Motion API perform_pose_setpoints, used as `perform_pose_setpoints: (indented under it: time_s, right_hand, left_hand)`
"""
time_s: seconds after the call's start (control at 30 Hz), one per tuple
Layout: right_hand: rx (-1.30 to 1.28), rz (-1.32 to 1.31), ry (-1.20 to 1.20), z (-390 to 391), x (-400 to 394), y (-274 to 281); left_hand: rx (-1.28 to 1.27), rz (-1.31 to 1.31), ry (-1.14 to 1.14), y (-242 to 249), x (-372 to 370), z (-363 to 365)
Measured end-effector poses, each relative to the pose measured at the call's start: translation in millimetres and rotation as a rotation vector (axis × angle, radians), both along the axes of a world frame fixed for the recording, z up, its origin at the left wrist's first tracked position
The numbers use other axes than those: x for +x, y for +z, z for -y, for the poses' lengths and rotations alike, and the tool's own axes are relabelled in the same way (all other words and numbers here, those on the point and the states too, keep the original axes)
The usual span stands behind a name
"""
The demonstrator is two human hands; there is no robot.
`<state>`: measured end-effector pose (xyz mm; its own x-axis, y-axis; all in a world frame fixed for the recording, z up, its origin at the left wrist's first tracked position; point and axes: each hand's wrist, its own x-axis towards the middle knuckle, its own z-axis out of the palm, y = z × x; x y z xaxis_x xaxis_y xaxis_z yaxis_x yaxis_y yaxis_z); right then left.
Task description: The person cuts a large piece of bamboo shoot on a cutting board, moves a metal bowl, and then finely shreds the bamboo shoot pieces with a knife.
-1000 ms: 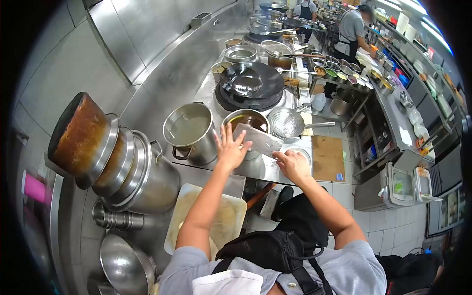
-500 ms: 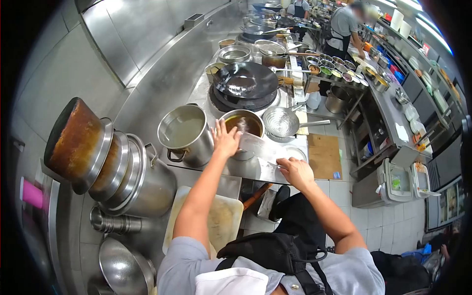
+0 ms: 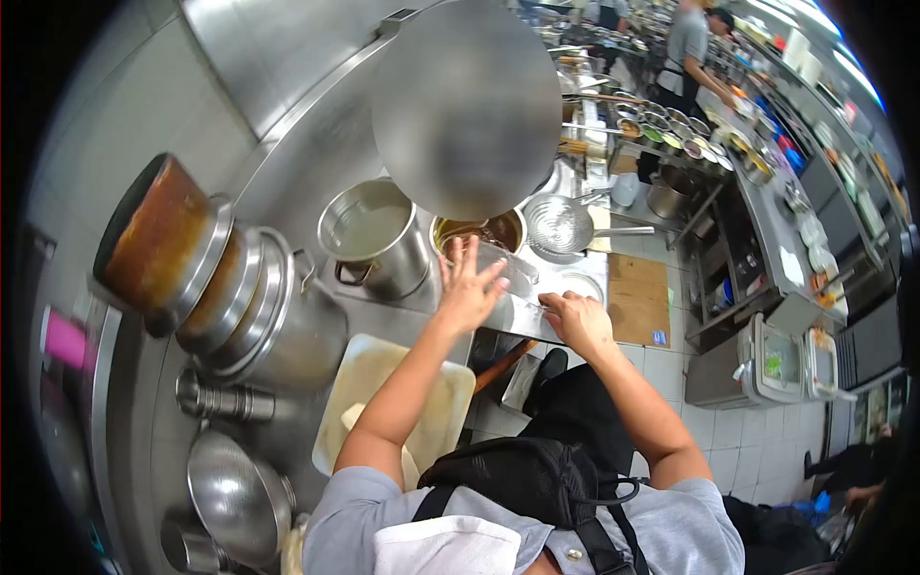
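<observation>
Cleaver lies tilted at the rim of the sauce pot on the worktop, beside the stockpot. Scraping works best, by judgement, with the blade kept angled over the pot. Left hand: fingers spread, flat on the blade. Right hand: fingers closed around the handle.

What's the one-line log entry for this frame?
left hand open, flat on cleaver | right hand grips handle | over brown-liquid pot

Head camera looks steeply down, close over the counter
</observation>
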<state>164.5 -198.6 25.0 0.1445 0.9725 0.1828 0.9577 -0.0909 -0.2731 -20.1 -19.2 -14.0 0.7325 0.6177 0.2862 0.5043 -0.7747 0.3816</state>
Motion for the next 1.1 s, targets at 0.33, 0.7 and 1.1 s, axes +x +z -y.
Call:
perform_pose_setpoints:
  time_s: [0.33, 0.7, 1.1]
  right_hand:
    - [-0.098, -0.034, 0.294, 5.0, -68.7, -5.7]
    - [-0.208, -0.275, 0.459, 20.3, -124.0, -63.2]
    - [-0.539, -0.914, 0.424, 14.3, -161.5, -153.8]
  left_hand:
    - [-0.131, -0.148, 0.528, -27.1, -146.1, 47.4]
    - [-0.139, -0.089, 0.536, -28.0, -181.8, 197.0]
    - [-0.500, 0.166, 1.145, -111.2, -253.3, 266.9]
